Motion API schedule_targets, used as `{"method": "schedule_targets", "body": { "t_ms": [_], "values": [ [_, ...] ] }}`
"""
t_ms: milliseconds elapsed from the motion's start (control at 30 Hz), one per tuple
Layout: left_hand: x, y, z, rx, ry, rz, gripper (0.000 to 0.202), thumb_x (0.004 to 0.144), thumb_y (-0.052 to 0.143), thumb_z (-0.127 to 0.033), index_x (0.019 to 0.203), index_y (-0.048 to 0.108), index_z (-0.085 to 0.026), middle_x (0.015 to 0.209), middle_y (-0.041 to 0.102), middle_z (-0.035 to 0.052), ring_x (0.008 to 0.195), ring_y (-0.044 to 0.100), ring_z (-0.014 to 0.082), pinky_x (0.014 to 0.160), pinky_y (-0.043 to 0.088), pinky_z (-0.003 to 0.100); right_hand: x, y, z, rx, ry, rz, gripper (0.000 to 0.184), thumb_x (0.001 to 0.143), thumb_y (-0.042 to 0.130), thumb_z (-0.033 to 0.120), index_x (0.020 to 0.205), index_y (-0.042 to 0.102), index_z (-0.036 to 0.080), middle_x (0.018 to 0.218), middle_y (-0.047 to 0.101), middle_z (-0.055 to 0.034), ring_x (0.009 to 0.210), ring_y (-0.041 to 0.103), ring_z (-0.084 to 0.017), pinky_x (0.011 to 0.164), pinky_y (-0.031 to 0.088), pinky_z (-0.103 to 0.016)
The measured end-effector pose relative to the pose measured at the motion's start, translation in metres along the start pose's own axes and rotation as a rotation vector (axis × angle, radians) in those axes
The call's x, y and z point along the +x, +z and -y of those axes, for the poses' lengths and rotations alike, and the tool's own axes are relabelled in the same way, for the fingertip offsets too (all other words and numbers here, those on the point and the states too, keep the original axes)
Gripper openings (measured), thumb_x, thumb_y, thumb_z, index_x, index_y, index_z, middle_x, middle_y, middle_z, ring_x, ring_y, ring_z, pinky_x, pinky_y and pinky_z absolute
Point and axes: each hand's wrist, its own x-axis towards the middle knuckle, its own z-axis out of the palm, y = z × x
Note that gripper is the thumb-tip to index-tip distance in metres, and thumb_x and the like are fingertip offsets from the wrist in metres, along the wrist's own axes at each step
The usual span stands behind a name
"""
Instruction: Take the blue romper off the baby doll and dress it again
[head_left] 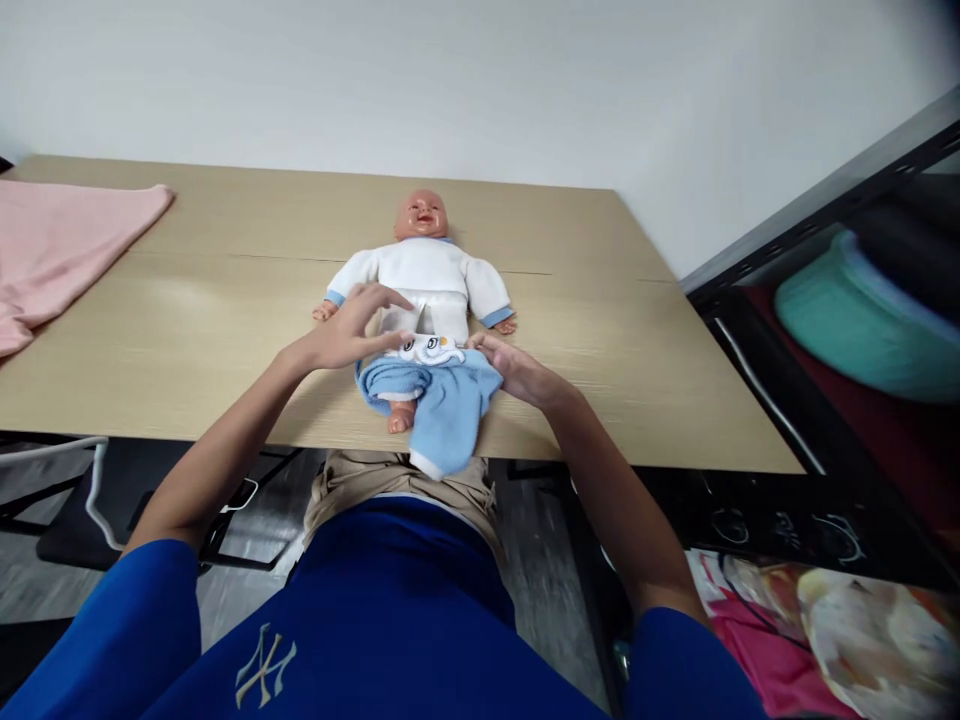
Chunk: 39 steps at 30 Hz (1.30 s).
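A baby doll (424, 217) lies on its back on the table, its head toward the wall. It wears a white sweater (421, 266) with blue cuffs and a white diaper-like layer below it. Light blue pants (450, 410) with a white cartoon-face waistband are partly up its legs; one foot pokes out, while the other leg end hangs flat. My left hand (352, 332) is over the doll's hip, fingers apart, thumb near the waistband. At the other side, my right hand (516, 370) pinches the edge of the pants.
A pink cloth (67, 250) lies on the left of the wooden table (600, 300). To the right stands a black shelf with a teal basin (870, 320). Bags and a pink item (780, 650) are low at the right; a dark chair (97, 510) is below left.
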Motion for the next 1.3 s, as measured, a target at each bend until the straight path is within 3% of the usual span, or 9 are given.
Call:
{"method": "schedule_targets", "body": {
  "t_ms": [100,167,267,333,500,733,933,1100,1300],
  "values": [
    [0.036,0.002,-0.021,-0.082,0.101,0.264,0.037,0.093,0.091,-0.060,0.104,0.088,-0.024,0.129,0.085,0.0097,0.127,0.069,0.0356,0.125,0.044,0.052,0.002,0.004,0.006,0.007,0.056,0.008,0.070,0.097,0.072,0.092,0.121,0.070,0.026,0.093,0.066,0.0003,0.078,0.058,-0.020,0.073,0.052,-0.033],
    [0.057,0.003,-0.027,-0.196,0.066,0.460,0.032,0.082,0.101,-0.050,0.087,0.086,-0.023,0.105,0.086,0.0078,0.101,0.075,0.0306,0.103,0.055,0.044,0.001,0.004,0.012,-0.002,0.092,0.027,0.066,0.097,0.079,0.086,0.121,0.073,0.024,0.094,0.068,0.0008,0.080,0.061,-0.018,0.075,0.053,-0.031],
    [0.078,0.003,-0.029,-0.283,-0.010,0.658,0.028,0.081,0.101,-0.041,0.085,0.082,-0.020,0.076,0.073,0.0006,0.067,0.062,0.0180,0.066,0.045,0.031,-0.002,0.001,0.020,-0.097,0.113,0.119,0.059,0.096,0.087,0.074,0.126,0.077,0.023,0.108,0.076,-0.0022,0.099,0.069,-0.021,0.093,0.056,-0.034],
    [0.084,0.005,-0.027,-0.293,0.024,0.705,0.025,0.086,0.095,-0.039,0.089,0.079,-0.019,0.075,0.067,-0.0015,0.066,0.058,0.0148,0.062,0.040,0.028,-0.005,-0.003,0.024,-0.203,0.074,0.169,0.049,0.099,0.086,0.068,0.114,0.079,0.022,0.107,0.074,-0.0019,0.102,0.067,-0.022,0.097,0.054,-0.035],
    [0.082,0.021,-0.019,-0.527,0.103,0.693,0.033,0.087,0.095,-0.035,0.092,0.065,-0.020,0.099,0.076,0.0044,0.091,0.070,0.0173,0.080,0.055,0.026,-0.001,-0.013,0.031,-0.174,-0.143,0.185,0.046,0.094,0.097,0.051,0.093,0.060,0.024,0.104,0.061,0.0007,0.103,0.059,-0.019,0.099,0.051,-0.033],
    [0.072,0.040,-0.001,-0.881,0.031,0.427,0.061,0.082,0.103,-0.034,0.092,0.044,-0.026,0.094,0.072,0.0008,0.083,0.070,0.0145,0.073,0.053,0.025,0.029,-0.023,0.027,0.084,-0.024,0.437,0.056,0.088,0.103,0.051,0.120,0.065,0.024,0.105,0.064,0.0024,0.093,0.064,-0.015,0.085,0.055,-0.026],
    [0.073,0.038,0.009,-0.807,0.058,0.436,0.064,0.077,0.106,-0.030,0.125,0.065,-0.023,0.127,0.075,0.0092,0.120,0.077,0.0250,0.101,0.061,0.035,0.028,-0.025,0.004,0.082,-0.120,0.224,0.046,0.096,0.094,0.061,0.107,0.074,0.020,0.091,0.065,0.0023,0.082,0.061,-0.015,0.078,0.053,-0.025],
    [0.073,0.034,0.017,-0.625,0.023,0.689,0.057,0.081,0.105,-0.048,0.122,0.077,-0.020,0.113,0.083,0.0071,0.105,0.079,0.0285,0.094,0.063,0.037,0.017,-0.019,0.000,0.114,-0.078,-0.100,0.057,0.098,0.086,0.077,0.125,0.072,0.029,0.100,0.068,0.0032,0.087,0.064,-0.016,0.081,0.057,-0.026],
    [0.071,0.031,0.013,-0.490,0.065,0.605,0.040,0.106,0.082,-0.057,0.115,0.078,-0.018,0.111,0.082,0.0077,0.104,0.077,0.0256,0.098,0.063,0.037,0.018,-0.023,0.024,-0.138,0.006,0.172,0.068,0.097,0.081,0.085,0.116,0.076,0.020,0.100,0.074,-0.0025,0.090,0.068,-0.019,0.079,0.059,-0.028]
  ]
}}
